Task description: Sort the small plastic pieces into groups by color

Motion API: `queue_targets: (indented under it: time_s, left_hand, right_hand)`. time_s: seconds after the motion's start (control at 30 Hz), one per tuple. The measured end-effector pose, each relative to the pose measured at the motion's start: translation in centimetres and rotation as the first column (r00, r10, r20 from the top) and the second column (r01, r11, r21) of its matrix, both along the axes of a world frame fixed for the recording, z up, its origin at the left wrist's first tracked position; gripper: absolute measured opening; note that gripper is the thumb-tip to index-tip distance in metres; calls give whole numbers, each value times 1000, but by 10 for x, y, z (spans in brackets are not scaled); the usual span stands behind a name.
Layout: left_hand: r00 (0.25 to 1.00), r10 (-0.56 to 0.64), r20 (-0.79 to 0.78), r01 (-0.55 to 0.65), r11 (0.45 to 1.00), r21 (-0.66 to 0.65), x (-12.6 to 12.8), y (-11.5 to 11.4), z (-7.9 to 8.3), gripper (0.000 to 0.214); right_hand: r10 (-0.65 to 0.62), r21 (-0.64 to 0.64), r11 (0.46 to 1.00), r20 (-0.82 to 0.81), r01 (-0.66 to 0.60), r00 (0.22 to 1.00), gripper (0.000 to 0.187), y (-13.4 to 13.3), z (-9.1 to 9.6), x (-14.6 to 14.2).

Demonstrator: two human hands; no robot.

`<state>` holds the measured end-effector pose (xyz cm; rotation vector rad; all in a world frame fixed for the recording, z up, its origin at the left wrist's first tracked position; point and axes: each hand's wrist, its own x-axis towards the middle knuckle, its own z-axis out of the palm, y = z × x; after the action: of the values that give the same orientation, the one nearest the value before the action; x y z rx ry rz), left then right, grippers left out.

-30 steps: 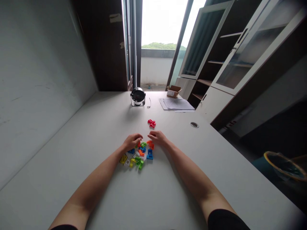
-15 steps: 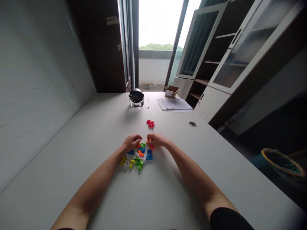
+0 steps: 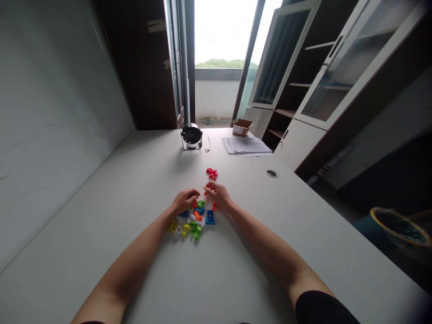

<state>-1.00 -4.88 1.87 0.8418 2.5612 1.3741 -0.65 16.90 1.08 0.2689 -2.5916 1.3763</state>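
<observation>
A heap of small coloured plastic blocks [image 3: 195,220] in blue, green, yellow, orange and white lies on the grey table [image 3: 135,189] in front of me. My left hand [image 3: 184,200] rests curled at the heap's far left edge, fingers bent onto the pieces. My right hand [image 3: 219,194] is lifted slightly at the heap's far right edge and pinches an orange block [image 3: 207,189] between thumb and fingers. A separate small cluster of red blocks [image 3: 212,173] lies just beyond my right hand.
A small round desk fan [image 3: 191,136] stands at the table's far end. Beside it lie a stack of papers [image 3: 246,146] and a small cardboard box [image 3: 242,128]. A cable hole [image 3: 272,173] sits at the right. Open cabinets stand to the right.
My right hand has picked an orange block out of the heap and raised it toward the red cluster. My left hand has stayed at the heap's edge.
</observation>
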Motion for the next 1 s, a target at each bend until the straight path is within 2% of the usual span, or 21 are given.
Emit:
queue_targets:
  time_s: [0.13,0.23,0.5,0.73,1.0]
  left_hand:
    - [1000,14,0,-14,1000,2,0,0,-1,27]
    - [1000,10,-9,-10,1000,1,0,0,0,27]
    - [1000,-19,4,19,1000,11,4,-1,4,26]
    - [999,-36,-24,36,999,15,5,0,7,29]
    - [999,-33,-36,34,999,9,4,1,7,27]
  right_hand:
    - [61,-191,981,85,-44,994,23,-2,-3,1]
    - [97,-214,974,82,-78,992,26,-3,-4,0]
    - [55,-138,989,67,-45,996,34,-5,-4,0]
    - [-72,101,992,-54,77,996,23,-11,5,7]
    - [-116,203,973,10,112,993,19,-20,9,12]
